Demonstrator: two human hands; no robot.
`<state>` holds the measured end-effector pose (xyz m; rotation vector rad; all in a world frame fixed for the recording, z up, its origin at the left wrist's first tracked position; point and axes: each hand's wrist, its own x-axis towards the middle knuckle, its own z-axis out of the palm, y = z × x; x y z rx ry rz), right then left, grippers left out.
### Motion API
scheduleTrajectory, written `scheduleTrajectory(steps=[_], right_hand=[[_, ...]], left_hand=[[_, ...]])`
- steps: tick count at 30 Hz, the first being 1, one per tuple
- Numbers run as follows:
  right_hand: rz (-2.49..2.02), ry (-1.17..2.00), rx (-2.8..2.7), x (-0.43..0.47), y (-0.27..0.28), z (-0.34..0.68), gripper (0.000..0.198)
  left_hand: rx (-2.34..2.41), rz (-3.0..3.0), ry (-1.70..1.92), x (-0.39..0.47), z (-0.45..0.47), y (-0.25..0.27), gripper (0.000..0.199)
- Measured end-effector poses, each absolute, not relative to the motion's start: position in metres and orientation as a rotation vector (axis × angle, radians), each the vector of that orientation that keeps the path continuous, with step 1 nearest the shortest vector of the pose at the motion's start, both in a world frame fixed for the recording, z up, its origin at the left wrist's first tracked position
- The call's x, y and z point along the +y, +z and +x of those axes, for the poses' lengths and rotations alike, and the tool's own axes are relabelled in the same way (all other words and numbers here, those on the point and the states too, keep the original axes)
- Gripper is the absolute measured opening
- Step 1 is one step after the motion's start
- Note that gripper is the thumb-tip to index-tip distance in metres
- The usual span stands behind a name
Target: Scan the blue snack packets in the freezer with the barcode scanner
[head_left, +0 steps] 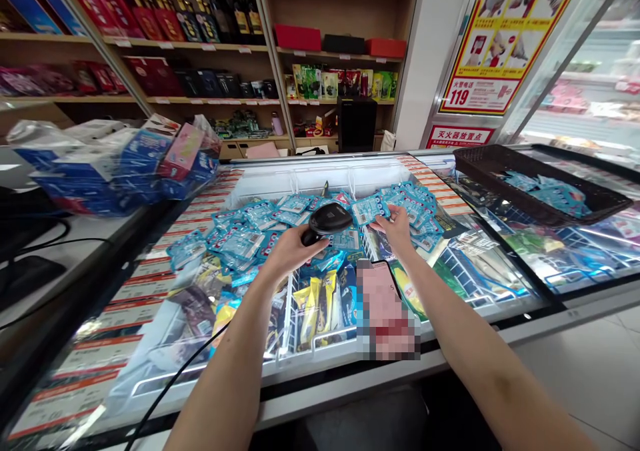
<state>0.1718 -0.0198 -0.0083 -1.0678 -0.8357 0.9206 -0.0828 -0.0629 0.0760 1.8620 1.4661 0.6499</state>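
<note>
Scanning packs at an open chest freezer (300,171), by the look of it. Left hand (290,251) is wrapped tight around the grip of a black scanner (327,221), whose head points down over the pile; its cord (175,384) trails back under the left forearm. Right hand (397,227) reaches into the heap of blue packs (400,204), fingers closed on the edge of one pack (367,207), which is tilted up, label side towards the scanner and just beside its head. Whether that pack is fully lifted clear of the pile I cannot tell.

Progress, as a judgement: early to middle. Most blue packs lie loose in the freezer, spread across two compartments with no sorted stack in sight. A black tray (540,184) sits on the glass lid to the right, well apart from the hands, holding a small batch of the same blue packs, possibly ones already handled, though nothing confirms it. Far more lie in the freezer than in the tray, so the bulk looks left to do.

Yellow packs (315,304) fill the near compartment below the hands, untouched. A blurred flat item (385,311) lies on the freezer edge between the forearms. Blue boxes (120,171) are piled on the counter at left.
</note>
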Motion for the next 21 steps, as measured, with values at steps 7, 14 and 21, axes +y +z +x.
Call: scheduleTrajectory(steps=[7,14,21], right_hand=[[-1.063,0.915,-0.845,-0.0198,-0.0084,0.1726,0.055],[-1.022,0.91,-0.826,-0.0219,-0.0047,0.1708,0.056],[-0.995,0.885,-0.789,-0.0234,-0.0018,0.1709,0.056]], left_hand=[[1.456,1.868,0.646,-0.0601,-0.0841,0.0728,0.041],[1.422,1.848,0.687,-0.0633,-0.0831,0.0759,0.043],[1.337,1.878,0.658,-0.0648,-0.0835,0.0757,0.04]])
